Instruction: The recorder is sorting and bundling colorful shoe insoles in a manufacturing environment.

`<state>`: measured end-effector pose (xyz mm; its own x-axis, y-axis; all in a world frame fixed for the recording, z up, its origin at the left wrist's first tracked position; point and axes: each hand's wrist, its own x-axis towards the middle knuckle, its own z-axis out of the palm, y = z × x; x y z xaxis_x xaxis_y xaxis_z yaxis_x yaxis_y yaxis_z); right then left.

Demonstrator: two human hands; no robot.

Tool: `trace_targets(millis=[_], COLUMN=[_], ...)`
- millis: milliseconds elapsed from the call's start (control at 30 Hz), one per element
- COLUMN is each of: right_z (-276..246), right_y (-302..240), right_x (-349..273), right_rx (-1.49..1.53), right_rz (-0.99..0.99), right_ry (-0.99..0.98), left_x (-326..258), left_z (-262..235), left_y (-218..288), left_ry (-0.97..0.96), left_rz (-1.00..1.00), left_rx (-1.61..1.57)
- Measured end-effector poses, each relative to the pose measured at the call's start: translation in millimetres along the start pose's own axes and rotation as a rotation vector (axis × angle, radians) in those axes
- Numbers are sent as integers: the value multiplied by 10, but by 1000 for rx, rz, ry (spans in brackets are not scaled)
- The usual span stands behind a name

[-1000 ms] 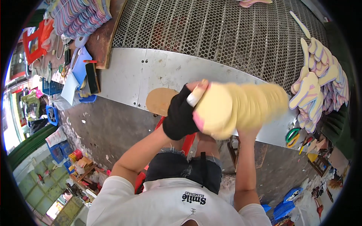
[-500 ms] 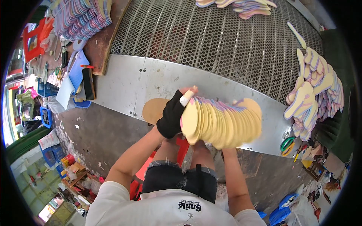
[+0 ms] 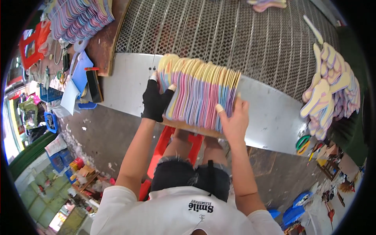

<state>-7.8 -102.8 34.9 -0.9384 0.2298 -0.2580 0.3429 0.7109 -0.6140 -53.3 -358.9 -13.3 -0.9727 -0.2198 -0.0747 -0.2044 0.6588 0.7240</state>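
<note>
A long row of thin foam insoles (image 3: 197,94), yellow at the far ends and striped pink, lilac and blue nearer me, stands on edge between my hands at the metal ledge. My left hand (image 3: 156,100), in a black fingerless glove with pale coverings on thumb and fingertip, clasps the left end. Against the right end presses my bare right hand (image 3: 235,119), its thumb also covered, fingers partly hidden behind the last insole. A brown board edge (image 3: 192,127) shows just under the row's near side.
Beyond the bare metal ledge (image 3: 270,113) lies a wide mesh conveyor (image 3: 219,35). Loose insoles (image 3: 333,86) are heaped at the right, above green-handled scissors (image 3: 302,143). Stacked insoles (image 3: 80,19) stand on a wooden table at far left. A red stool (image 3: 159,154) is below me.
The insole row has moved left and turned, so striped edges now show instead of mostly yellow ends. My right hand has come into view at its right end.
</note>
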Motion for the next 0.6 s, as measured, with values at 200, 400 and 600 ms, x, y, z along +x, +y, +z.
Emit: trace_targets(millis=[200,400,600], right_z=[-28,81,127], right_y=[448,649,734], right_x=[-82,-110,-178], right_rx=[345,767,951], right_rz=[-11,75,208], right_ry=[32,-13,27], left_x=[60,434,584], left_z=[-197,400,926], left_y=[3,1242,1318], left_ry=[63,-247,-578], left_rz=[111,918,907], left_rx=[292,54,180])
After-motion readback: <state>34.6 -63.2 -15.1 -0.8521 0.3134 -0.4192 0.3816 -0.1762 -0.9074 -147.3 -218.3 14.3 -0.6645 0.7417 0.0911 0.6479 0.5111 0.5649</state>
